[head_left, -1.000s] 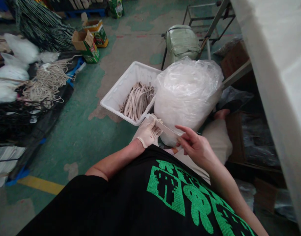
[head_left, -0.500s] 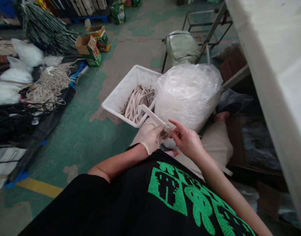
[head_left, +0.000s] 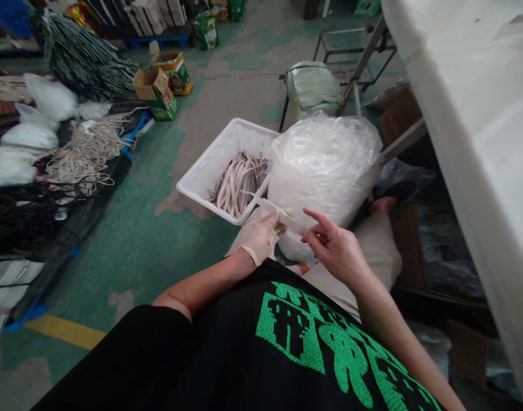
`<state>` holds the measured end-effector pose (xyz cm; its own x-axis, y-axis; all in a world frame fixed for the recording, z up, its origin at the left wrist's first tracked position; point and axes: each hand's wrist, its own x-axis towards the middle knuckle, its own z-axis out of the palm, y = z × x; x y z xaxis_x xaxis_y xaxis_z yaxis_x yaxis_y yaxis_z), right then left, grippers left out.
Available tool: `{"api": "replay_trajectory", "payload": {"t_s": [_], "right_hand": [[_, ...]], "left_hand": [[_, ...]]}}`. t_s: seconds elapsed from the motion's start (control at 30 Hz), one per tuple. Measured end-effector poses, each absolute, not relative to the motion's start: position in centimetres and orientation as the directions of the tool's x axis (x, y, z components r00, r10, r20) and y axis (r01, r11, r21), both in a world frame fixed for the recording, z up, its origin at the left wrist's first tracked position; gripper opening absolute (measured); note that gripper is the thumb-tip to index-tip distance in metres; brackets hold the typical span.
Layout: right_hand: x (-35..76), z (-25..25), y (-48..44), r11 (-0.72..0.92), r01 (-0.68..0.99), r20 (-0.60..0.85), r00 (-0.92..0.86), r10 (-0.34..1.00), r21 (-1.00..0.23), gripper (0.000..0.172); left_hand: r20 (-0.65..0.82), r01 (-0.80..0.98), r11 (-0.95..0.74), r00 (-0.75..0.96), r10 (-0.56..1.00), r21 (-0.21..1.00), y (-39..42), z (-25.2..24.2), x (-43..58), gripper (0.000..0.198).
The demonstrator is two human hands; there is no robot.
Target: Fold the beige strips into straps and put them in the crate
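The bare right hand (head_left: 338, 251) pinches one end of a thin, flat, off-white strip (head_left: 294, 225) with its thumb and fingers, and its pointing finger sticks out. The left hand (head_left: 261, 235), in a thin white glove, has its fingers curled on the strip too. The strip is in front of the black cloth shirt with green pictures (head_left: 289, 331). Near it, a white plastic tub (head_left: 212, 157) holds long, flat, beige strips (head_left: 233, 185). Beside the tub sits a big, round, shiny, see-through plastic bag (head_left: 325, 160).

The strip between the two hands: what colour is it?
The strip is whitish, with no pattern I can make out; the head view, the only one, shows it.
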<state>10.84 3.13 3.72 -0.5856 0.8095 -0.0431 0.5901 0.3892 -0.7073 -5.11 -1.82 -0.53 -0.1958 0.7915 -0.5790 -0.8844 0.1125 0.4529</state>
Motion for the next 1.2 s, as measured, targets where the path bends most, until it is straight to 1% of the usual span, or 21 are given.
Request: {"api": "replay_trajectory", "payload": {"t_s": [0.07,0.13,0.23,0.33,0.4,0.47,0.57,0.63,0.73,0.77,0.9,0.93,1.0,1.1,1.17,1.2], "right_hand": [[11.2,3.9,3.1,0.382,0.595,-0.046,-0.577,0.815,-0.707,0.051],[11.2,4.1,3.2,0.409,0.614,-0.036,-0.581,0.813,-0.675,0.050],[10.9,3.9,3.2,0.439,0.633,-0.023,-0.585,0.811,-0.638,0.049],[11.1,3.8,3.2,0.397,0.608,-0.041,-0.579,0.815,-0.688,0.050],[11.4,3.8,3.1,0.372,0.592,-0.054,-0.577,0.815,-0.715,0.051],[11.6,3.8,3.0,0.382,0.594,-0.048,-0.581,0.813,-0.708,0.050],[11.8,3.9,2.9,0.401,0.595,-0.038,-0.589,0.807,-0.696,0.048],[12.4,4.1,2.8,0.370,0.583,-0.056,-0.584,0.810,-0.723,0.048],[13.4,4.4,2.5,0.301,0.568,-0.096,-0.564,0.820,-0.766,0.049],[13.6,4.4,2.4,0.291,0.570,-0.103,-0.560,0.822,-0.769,0.049],[13.1,4.2,2.2,0.302,0.575,-0.106,-0.568,0.816,-0.761,0.048],[13.1,4.4,2.2,0.312,0.571,-0.100,-0.576,0.811,-0.759,0.048],[13.8,5.2,2.0,0.351,0.544,-0.078,-0.616,0.784,-0.762,0.047],[16.1,6.9,1.3,0.427,0.425,-0.010,-0.718,0.696,-0.798,0.034],[17.5,7.9,0.5,0.454,0.326,0.061,-0.754,0.654,-0.829,0.027],[17.9,8.2,0.1,0.465,0.303,0.101,-0.741,0.664,-0.832,0.027]], "left_hand": [[-0.584,-0.882,0.092,-0.225,0.780,0.463,-1.8,-0.6,-5.3,0.019],[-0.546,-0.876,0.115,-0.185,0.817,0.469,-1.9,-0.7,-5.0,0.021],[-0.496,-0.856,0.161,-0.123,0.860,0.491,-2.1,-0.6,-4.3,0.016],[-0.512,-0.843,0.126,-0.193,0.837,0.524,-2.0,-0.5,-4.2,0.008],[-0.509,-0.842,0.096,-0.226,0.830,0.531,-2.0,-0.4,-4.1,0.007],[-0.506,-0.845,0.122,-0.190,0.841,0.520,-2.1,-0.2,-3.8,0.009],[-0.516,-0.837,0.206,-0.104,0.850,0.507,-2.2,0.1,-3.2,0.011],[-0.509,-0.830,0.197,-0.117,0.853,0.521,-2.1,0.3,-3.4,0.009],[-0.481,-0.831,0.123,-0.188,0.856,0.542,-2.1,0.1,-3.7,0.011],[-0.473,-0.832,0.121,-0.182,0.862,0.542,-2.1,0.0,-3.6,0.011],[-0.447,-0.812,0.250,-0.016,0.894,0.527,-2.7,-0.4,-2.5,0.012],[-0.444,-0.808,0.262,0.000,0.896,0.528,-2.7,-0.5,-2.3,0.013],[-0.442,-0.823,0.220,-0.042,0.896,0.524,-2.6,-0.4,-2.6,0.010],[-0.480,-0.860,0.146,-0.125,0.868,0.488,-2.1,-0.2,-3.8,0.010],[-0.525,-0.876,0.168,-0.109,0.844,0.453,-1.9,-0.1,-4.5,0.013],[-0.546,-0.881,0.194,-0.084,0.833,0.432,-1.8,0.0,-4.7,0.014]]}}
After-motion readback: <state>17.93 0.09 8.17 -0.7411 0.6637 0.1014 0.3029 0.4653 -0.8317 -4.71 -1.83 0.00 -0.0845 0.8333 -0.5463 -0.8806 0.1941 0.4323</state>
